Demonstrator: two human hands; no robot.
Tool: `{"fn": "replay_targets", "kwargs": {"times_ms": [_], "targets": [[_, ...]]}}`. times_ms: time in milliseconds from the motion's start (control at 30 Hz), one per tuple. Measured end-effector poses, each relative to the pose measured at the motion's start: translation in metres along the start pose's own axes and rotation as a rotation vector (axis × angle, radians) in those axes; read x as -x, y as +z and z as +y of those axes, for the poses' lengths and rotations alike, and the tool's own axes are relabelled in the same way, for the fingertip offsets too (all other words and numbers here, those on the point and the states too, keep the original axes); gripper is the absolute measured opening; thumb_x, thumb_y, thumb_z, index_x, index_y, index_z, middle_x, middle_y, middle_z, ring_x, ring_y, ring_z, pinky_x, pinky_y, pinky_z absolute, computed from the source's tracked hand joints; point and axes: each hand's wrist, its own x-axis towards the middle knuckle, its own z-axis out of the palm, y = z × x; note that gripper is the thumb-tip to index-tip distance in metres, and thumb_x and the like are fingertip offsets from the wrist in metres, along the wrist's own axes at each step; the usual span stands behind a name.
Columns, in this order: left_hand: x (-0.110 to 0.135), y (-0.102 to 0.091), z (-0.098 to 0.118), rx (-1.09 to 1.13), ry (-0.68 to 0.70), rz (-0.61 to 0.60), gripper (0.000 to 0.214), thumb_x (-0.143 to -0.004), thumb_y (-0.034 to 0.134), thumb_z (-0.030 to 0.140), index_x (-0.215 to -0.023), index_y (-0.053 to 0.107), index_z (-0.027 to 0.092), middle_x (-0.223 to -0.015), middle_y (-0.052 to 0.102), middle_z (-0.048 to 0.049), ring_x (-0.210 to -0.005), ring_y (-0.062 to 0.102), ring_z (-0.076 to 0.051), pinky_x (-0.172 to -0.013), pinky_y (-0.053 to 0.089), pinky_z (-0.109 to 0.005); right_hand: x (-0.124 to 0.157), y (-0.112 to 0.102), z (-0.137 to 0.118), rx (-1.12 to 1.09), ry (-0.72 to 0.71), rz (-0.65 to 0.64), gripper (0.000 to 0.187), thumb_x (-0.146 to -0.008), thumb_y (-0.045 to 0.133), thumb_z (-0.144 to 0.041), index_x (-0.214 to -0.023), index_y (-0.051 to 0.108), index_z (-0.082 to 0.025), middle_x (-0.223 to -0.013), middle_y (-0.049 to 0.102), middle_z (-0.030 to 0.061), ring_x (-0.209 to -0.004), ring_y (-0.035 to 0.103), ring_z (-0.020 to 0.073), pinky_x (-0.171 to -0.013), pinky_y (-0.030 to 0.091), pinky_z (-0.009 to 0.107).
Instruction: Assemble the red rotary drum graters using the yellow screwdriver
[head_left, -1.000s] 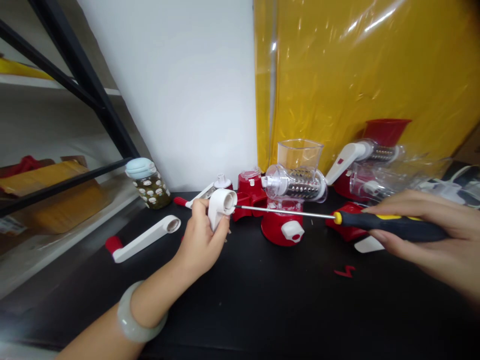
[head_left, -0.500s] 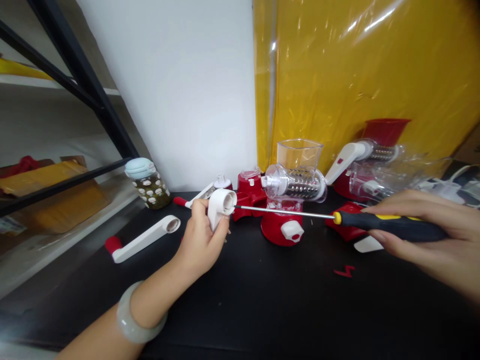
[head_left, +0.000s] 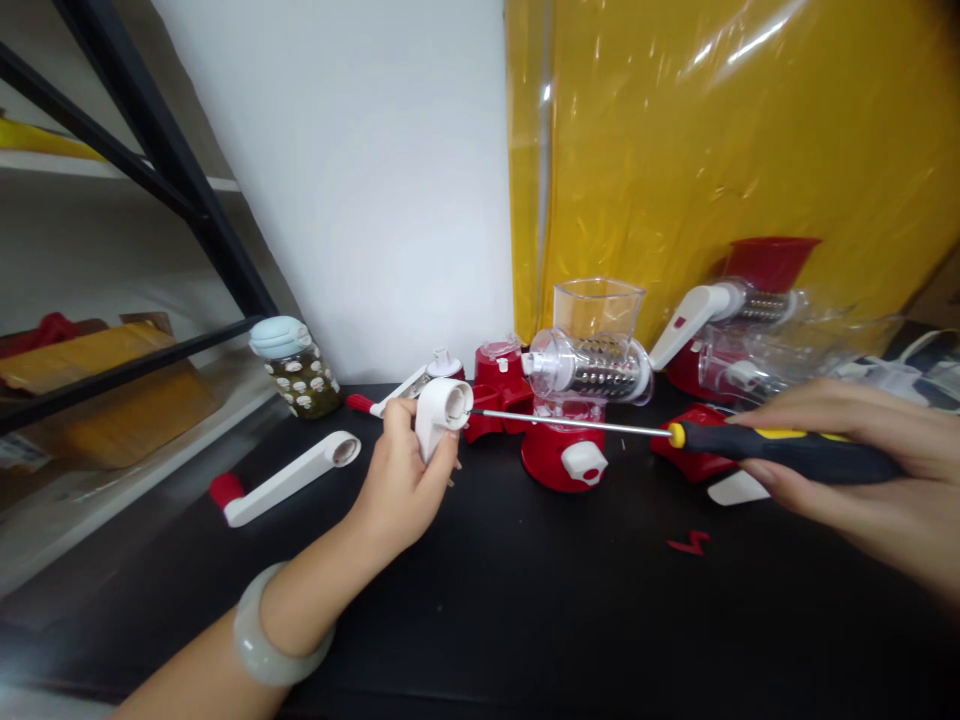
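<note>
White plastic crank (head_left: pixel 430 425) is clamped in my left hand (head_left: pixel 397 490), over the tabletop (head_left: pixel 562 610) short of its far edge; my right hand (head_left: pixel 892 510) grips the screwdriver (head_left: pixel 720 440). I'd line its shaft (head_left: pixel 570 422) up with the socket (head_left: pixel 458 403), pressing lightly.

That crank arm (head_left: pixel 430 412) is white, the screwdriver (head_left: pixel 716 440) black and yellow; that bottle (head_left: pixel 306 385) white-blotched, its lid (head_left: pixel 279 337) pale blue.
</note>
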Motion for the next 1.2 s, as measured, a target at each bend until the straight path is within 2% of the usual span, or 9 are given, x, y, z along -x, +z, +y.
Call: {"fn": "replay_targets", "kwargs": {"times_ms": [267,433,700,933,1200], "targets": [[0.0002,0.0003,0.0011,0.003,0.001,0.011,0.024,-0.089,0.059,0.026,-0.097,0.036,0.025,-0.088,0.070,-0.0026,-0.059,0.065,-0.017,-0.053,0.051,-0.032,-0.0002,0.0004,-0.0025,0.002,0.032,0.004,0.010,-0.083,0.070,-0.037,-0.088,0.066,-0.029,-0.081,0.068,-0.0006,-0.070,0.063,0.0168,-0.065,0.051,0.029],[0.0000,0.0001,0.0020,-0.007,-0.005,0.008,0.024,-0.088,0.058,0.026,-0.097,0.036,0.025,-0.086,0.069,-0.0020,-0.058,0.065,-0.017,-0.053,0.051,-0.032,-0.0017,-0.0004,0.0008,-0.012,-0.030,-0.019,0.010,-0.083,0.070,-0.036,-0.088,0.066,-0.028,-0.078,0.068,0.0000,-0.066,0.064,0.0171,-0.060,0.051,0.030],[0.0005,-0.0001,0.0022,-0.029,0.005,0.013,0.023,-0.089,0.058,0.027,-0.098,0.037,0.025,-0.085,0.069,-0.0012,-0.059,0.065,-0.017,-0.055,0.051,-0.033,-0.0031,0.0012,0.0003,0.003,-0.021,-0.022,0.010,-0.084,0.069,-0.038,-0.089,0.066,-0.029,-0.080,0.069,0.0000,-0.068,0.064,0.0170,-0.063,0.052,0.030],[0.0003,-0.0016,0.0018,-0.073,0.022,0.018,0.023,-0.090,0.058,0.029,-0.100,0.038,0.025,-0.074,0.065,0.0021,-0.057,0.065,-0.018,-0.056,0.050,-0.033,-0.0029,-0.0002,0.0000,0.005,-0.055,-0.035,0.012,-0.084,0.069,-0.037,-0.091,0.066,-0.028,-0.080,0.069,-0.0001,-0.066,0.065,0.0161,-0.061,0.053,0.028],[-0.0017,-0.0039,-0.0022,-0.122,0.047,0.049,0.026,-0.089,0.058,0.030,-0.103,0.038,0.023,-0.077,0.062,0.0003,-0.062,0.063,-0.018,-0.056,0.048,-0.032,0.0049,0.0022,-0.0005,0.072,0.007,0.007,0.017,-0.085,0.067,-0.042,-0.095,0.070,-0.029,-0.085,0.075,-0.0004,-0.066,0.070,0.0183,-0.062,0.056,0.029]]}}
